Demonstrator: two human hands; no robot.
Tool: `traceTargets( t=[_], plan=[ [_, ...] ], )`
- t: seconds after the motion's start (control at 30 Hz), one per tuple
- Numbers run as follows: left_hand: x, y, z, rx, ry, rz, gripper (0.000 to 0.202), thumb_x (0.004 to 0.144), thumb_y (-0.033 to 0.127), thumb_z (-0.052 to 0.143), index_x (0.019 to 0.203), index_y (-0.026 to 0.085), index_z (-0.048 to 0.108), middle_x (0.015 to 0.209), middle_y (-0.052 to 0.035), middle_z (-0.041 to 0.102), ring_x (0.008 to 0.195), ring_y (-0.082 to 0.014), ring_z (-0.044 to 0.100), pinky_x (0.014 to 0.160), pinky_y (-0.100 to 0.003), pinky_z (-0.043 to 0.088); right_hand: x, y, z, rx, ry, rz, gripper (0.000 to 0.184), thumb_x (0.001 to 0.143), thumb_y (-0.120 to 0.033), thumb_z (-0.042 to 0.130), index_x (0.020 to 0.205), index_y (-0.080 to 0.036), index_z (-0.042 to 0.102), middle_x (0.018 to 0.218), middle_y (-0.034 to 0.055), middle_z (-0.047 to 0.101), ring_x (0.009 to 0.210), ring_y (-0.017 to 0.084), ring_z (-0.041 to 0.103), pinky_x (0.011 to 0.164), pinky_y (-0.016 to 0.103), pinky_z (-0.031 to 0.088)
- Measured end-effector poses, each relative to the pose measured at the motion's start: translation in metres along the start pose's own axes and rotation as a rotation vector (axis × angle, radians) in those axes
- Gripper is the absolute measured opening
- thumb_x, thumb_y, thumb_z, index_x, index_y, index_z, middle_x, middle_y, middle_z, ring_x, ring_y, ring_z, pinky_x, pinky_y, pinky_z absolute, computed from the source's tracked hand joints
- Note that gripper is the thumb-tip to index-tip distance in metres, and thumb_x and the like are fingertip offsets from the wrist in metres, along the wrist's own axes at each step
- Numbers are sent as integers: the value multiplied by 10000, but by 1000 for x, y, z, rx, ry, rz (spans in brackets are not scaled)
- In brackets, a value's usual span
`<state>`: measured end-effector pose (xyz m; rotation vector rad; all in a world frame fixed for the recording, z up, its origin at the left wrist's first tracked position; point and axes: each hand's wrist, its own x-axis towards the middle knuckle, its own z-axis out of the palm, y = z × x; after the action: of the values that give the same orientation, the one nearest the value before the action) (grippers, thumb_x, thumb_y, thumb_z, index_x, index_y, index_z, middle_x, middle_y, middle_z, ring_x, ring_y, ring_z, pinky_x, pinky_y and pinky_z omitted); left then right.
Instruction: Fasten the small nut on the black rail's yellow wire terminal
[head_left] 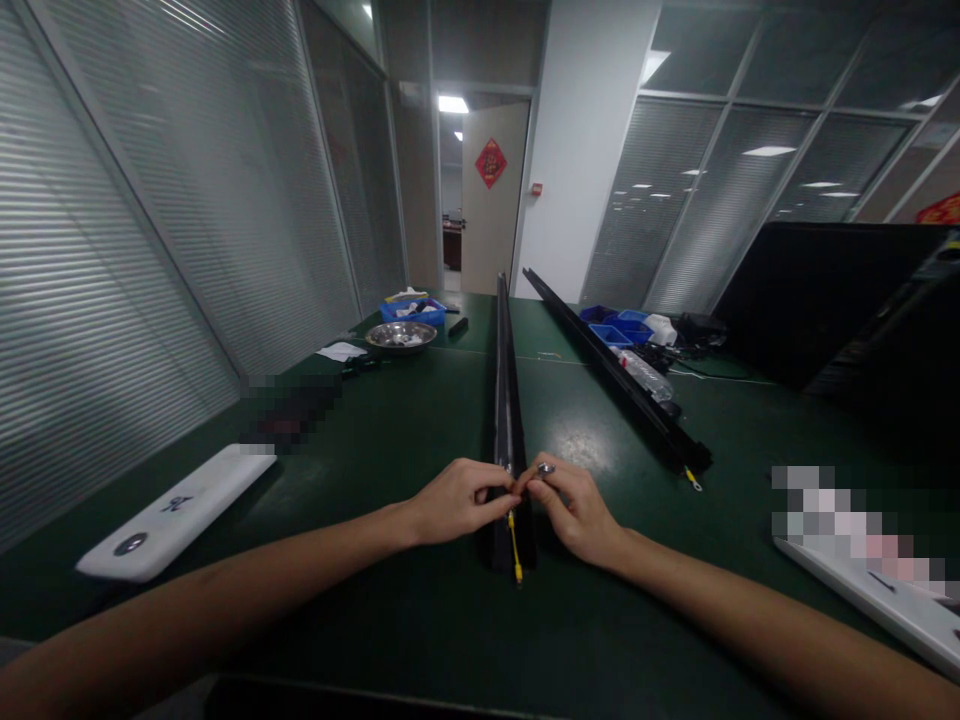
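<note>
A long black channel-shaped bar (pixel 504 380) runs away from me down the middle of the green table. Over its near end, the fingers of my left hand (pixel 465 497) are pinched together. From the other side my right hand (pixel 581 505), wearing a ring, is closed too, its fingertips meeting the left ones. Whatever lies between the fingertips is too small and covered to make out. Just below them a short yellow wire (pixel 514 545) with an end terminal lies along the bar. A second black bar (pixel 611 360) with a yellow lead and ring terminal (pixel 693 480) rests slantwise to the right.
White cases flank me, one at left (pixel 176 510) and one at right (pixel 862 590). Farther back are a steel bowl (pixel 401 347), a blue basket (pixel 433 314), blue bins (pixel 628 325) and a plastic bottle (pixel 643 376). A large black panel (pixel 817 300) stands at right.
</note>
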<state>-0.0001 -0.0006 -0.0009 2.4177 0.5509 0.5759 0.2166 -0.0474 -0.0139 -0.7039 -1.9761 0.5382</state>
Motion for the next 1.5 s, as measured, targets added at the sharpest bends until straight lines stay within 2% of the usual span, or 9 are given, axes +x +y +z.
traceTargets(
  t=[0.27,0.43,0.8,0.97,1.5],
  plan=[
    [-1,1,0,-7,-4,-17,213,1019,299,564,941,141,683,754,13,569,618,-94,489,572,-189,354,1,-1,0,-8,12,-12,258,1073,-216,470,982,-193,710,887,53,663,820,182,643,757,303,505],
    [-1,0,0,1,0,1,244,1026,288,542,889,133,670,730,13,553,621,-98,486,571,-192,353,0,-2,1,-35,-2,15,266,1079,-241,462,1010,-190,714,902,65,672,840,195,653,774,322,512],
    [0,0,-1,10,-6,0,231,1015,311,569,913,138,685,729,14,560,604,-94,487,566,-191,354,2,-4,0,-11,10,-11,286,1079,-251,460,959,-193,712,866,57,664,782,186,636,739,310,520],
    [0,-2,1,19,3,4,261,1029,303,541,879,131,667,735,10,571,624,-100,511,584,-195,369,0,-3,0,-36,-6,12,248,1070,-220,473,996,-191,708,905,64,675,843,195,646,772,322,509],
    [0,0,-1,-3,-9,-3,267,1033,318,535,909,132,681,752,1,579,633,-104,500,583,-195,367,-1,-2,0,-32,4,-11,267,1079,-248,458,1024,-197,715,904,67,676,838,201,655,768,331,524]
  ],
)
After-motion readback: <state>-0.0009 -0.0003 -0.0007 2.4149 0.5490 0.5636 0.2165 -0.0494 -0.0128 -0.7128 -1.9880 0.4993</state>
